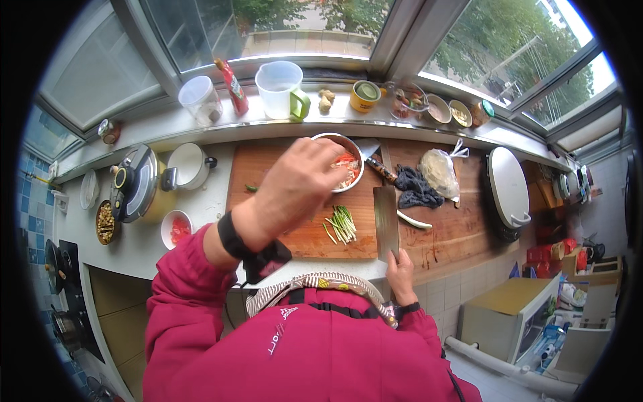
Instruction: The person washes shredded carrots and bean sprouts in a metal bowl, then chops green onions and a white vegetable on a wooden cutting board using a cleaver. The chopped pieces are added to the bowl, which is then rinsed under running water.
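Note:
My left hand (307, 183) is raised over a metal bowl (360, 173) that holds shredded orange and pale food (346, 163). Its fingertips bend down over the bowl's near left side, and whether they pinch anything is hidden. In my right hand (400, 275) is the handle of a cleaver (386, 221), its broad blade pointing away from me along the right edge of the wooden cutting board (281, 246). Between the hands, a small bunch of cut green onions (342, 224) lies on that board. A piece of green pepper (250, 188) shows left of my wrist.
Right of the cleaver are a white scallion stalk (414, 220), a dark cloth (419, 188), a tied plastic bag (438, 172) and a white-lidded electric appliance (508, 183). Leftward stand a pressure cooker (138, 183), a white pot (188, 166) and a bowl of chopped red food (177, 229). A pitcher (279, 90) occupies the sill.

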Demonstrator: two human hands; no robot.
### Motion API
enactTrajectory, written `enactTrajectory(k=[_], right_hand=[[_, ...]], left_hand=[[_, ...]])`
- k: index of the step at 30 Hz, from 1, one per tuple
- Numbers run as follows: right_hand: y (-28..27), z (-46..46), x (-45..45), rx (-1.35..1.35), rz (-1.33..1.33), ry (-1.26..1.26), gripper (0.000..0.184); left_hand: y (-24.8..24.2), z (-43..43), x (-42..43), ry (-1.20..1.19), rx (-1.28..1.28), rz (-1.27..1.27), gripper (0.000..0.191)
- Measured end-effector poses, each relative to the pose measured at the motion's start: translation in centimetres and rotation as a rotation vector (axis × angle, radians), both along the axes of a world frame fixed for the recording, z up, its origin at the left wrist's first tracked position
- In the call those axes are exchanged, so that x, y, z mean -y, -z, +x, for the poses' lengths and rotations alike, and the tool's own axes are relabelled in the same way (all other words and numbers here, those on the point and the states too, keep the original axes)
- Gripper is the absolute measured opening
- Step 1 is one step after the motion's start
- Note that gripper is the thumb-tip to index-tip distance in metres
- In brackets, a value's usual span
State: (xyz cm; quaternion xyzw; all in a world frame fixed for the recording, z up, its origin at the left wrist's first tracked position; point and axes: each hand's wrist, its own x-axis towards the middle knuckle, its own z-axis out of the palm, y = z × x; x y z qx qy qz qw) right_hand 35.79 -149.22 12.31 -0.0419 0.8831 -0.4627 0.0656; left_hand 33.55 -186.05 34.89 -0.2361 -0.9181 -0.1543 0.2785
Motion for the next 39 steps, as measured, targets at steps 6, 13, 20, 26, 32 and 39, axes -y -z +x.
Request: enactTrajectory(k=[6, 13, 20, 26, 32, 39], right_hand=[[2.1, -1.5, 0.4, -0.192, -0.119, -0.049, 0.014], [1.9, -1.6, 0.7, 0.137, -0.188, -0.084, 0.017], [3.3, -1.1, -0.3, 0.032, -0.126, -0.088, 0.014], [4.3, -1.0, 0.0, -0.117, -0.024, -0.093, 0.016], [5.2, -0.7, -0.2, -0.026, 0.050, -0.023, 0.022], [4.6, -0.7, 0.5, -0.021, -0.103, -0.032, 0.014]], left_hand=[[-13.1, 7.5, -8.4, 0.214, -0.340, -0.083, 0.015], [-17.0, 10.2, -11.3, 0.112, -0.722, -0.458, 0.024], [-16.5, 10.3, -13.6, -0.002, -0.932, -0.418, 0.031], [-16.0, 11.3, -11.9, 0.038, -0.895, -0.491, 0.024], [-15.1, 10.2, -12.9, 0.101, -0.860, -0.164, 0.018], [-16.0, 10.8, -14.0, 0.385, -0.761, -0.120, 0.027]])
